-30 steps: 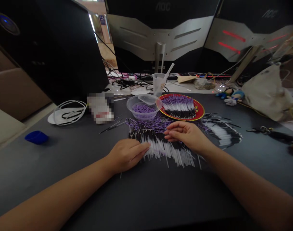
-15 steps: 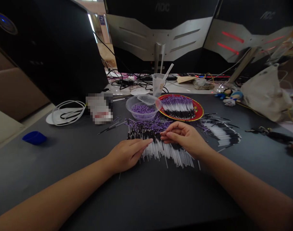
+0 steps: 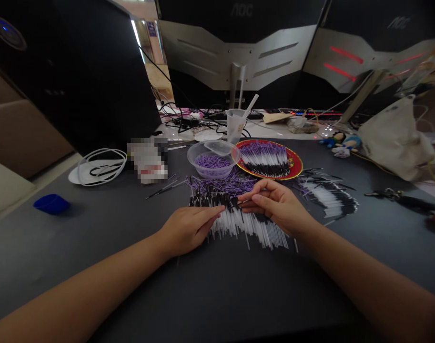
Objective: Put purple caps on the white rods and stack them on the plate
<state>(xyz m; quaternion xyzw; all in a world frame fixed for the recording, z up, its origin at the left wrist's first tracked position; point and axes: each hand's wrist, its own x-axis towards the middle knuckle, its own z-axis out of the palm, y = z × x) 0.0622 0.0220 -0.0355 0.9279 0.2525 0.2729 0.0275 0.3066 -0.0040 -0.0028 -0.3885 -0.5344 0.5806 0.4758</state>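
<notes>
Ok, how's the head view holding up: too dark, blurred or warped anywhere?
Head view: the light is dim, yet the left hand and right hand read clearly; the wide lens warps the monitors along the top; a pixelated patch hides one item; single sticks in the black-and-white pile merge.

left forearm: bare | right forearm: bare | left hand: bare | right hand: bare, slender fingers
</notes>
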